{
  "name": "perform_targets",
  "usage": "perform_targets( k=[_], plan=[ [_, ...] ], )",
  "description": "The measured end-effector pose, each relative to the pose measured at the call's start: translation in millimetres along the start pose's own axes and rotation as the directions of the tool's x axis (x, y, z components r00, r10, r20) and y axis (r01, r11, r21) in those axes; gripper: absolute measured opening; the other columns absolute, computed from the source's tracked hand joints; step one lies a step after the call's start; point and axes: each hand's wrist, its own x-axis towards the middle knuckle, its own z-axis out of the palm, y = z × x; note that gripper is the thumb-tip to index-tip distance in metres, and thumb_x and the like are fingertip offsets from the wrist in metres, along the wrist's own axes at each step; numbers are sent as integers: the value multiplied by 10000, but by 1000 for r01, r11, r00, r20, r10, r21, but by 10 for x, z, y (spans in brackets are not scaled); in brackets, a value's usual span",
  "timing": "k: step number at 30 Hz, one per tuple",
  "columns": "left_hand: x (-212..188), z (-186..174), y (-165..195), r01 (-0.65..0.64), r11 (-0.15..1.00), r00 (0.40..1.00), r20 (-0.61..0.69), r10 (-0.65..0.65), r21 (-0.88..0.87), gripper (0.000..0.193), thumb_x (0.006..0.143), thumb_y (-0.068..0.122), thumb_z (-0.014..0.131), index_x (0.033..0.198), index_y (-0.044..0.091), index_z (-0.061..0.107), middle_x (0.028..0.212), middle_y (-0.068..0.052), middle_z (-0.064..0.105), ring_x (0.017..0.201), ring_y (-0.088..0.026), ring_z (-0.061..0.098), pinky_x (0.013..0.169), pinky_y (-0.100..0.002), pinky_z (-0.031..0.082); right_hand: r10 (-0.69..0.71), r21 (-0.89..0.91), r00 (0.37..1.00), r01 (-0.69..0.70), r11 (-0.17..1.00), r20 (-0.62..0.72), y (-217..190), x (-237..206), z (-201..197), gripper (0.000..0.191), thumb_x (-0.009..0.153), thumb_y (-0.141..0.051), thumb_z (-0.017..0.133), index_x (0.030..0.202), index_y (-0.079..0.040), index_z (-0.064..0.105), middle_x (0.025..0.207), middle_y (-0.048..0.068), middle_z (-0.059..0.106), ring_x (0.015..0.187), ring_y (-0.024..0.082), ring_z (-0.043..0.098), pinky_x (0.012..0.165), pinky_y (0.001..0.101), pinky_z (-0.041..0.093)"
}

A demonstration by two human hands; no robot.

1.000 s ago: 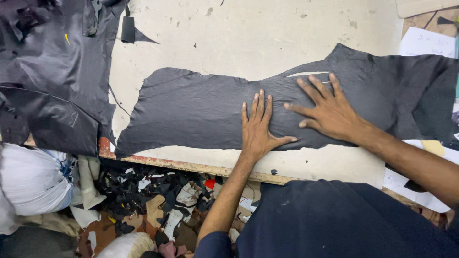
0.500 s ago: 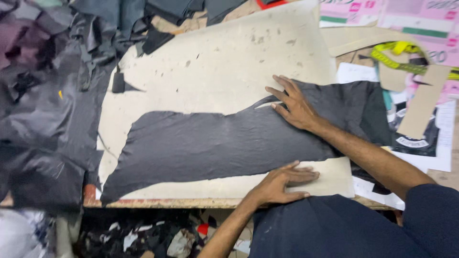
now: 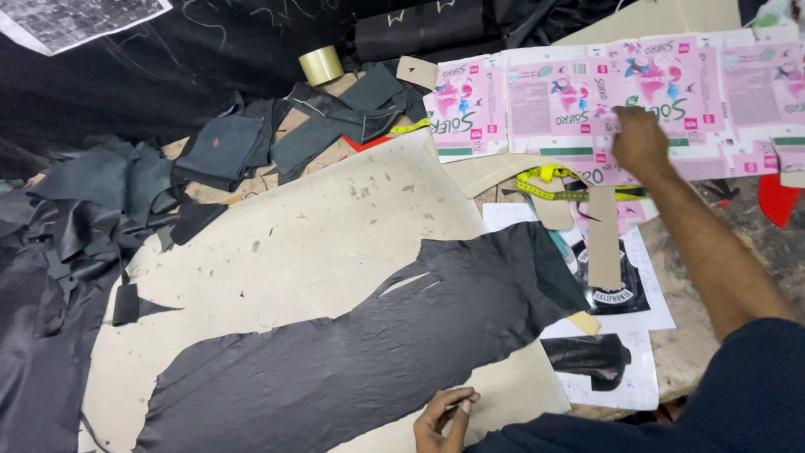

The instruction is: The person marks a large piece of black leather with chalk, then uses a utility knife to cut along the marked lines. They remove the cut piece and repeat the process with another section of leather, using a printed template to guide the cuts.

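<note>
Right hand [image 3: 639,141]: reaching to the far right part of the tabletop, lying palm-down on the flattened pink-and-white cartons [image 3: 587,92]; fingers hidden behind the knuckles, so cannot tell whether pinching a sheet or only pressing on it.
Left hand [image 3: 443,417]: resting at the near edge, fingers loosely curled, holding nothing, fingertips touching the pale cutting board [image 3: 335,226] just beside the black leather piece [image 3: 369,352].
Black leather piece: lying flat across the near half of the board, running from the near left corner up toward the right, with a few short slits showing in its upper part.
Yellow measuring tape [image 3: 558,186]: curling just below the right hand, over tan paper patterns [image 3: 602,239].
Printed white sheets [image 3: 620,335]: sitting at the near right, partly under the leather's end.
Dark offcuts [image 3: 251,143]: piling along the far left edge.
Roll of tape [image 3: 321,65]: standing beyond the offcuts, near the far edge.
</note>
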Motion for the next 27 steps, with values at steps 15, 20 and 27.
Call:
perform_targets(
  k=[15, 20, 27],
  plan=[
    [487, -7, -1004, -88, 992, 994, 70, 82, 86, 174, 944, 117, 752, 1079, 28, 816, 967, -141, 803, 976, -215, 806, 929, -350, 646, -167, -151, 898, 246, 957, 406, -593, 2028, 209, 1414, 390, -541, 1019, 1606, -142, 417, 1486, 253, 516, 1389, 417, 446, 1019, 577, 458],
    [642, 38, -1092, -117, 991, 992, -57, 113, -60, 160, 942, 125, 755, 1030, 2, 810, 951, -151, 804, 943, -246, 823, 873, -392, 692, -339, -183, 880, 413, 892, 331, -583, 2263, 399, 1225, 466, -511, 974, 1564, -143, 576, 1326, 216, 666, 1318, 414, 580, 1044, 531, 536],
    [686, 156, -821, -17, 1000, 1000, -14, 17, -2, 162, 936, 134, 731, 1027, 29, 812, 967, -120, 803, 964, -220, 810, 847, -382, 644, -342, -181, 890, 406, 896, 302, -217, 2457, 345, 476, 857, -335, 864, 1305, -220, 751, 1143, 112, 751, 1067, 304, 729, 943, 443, 585]
  ],
)
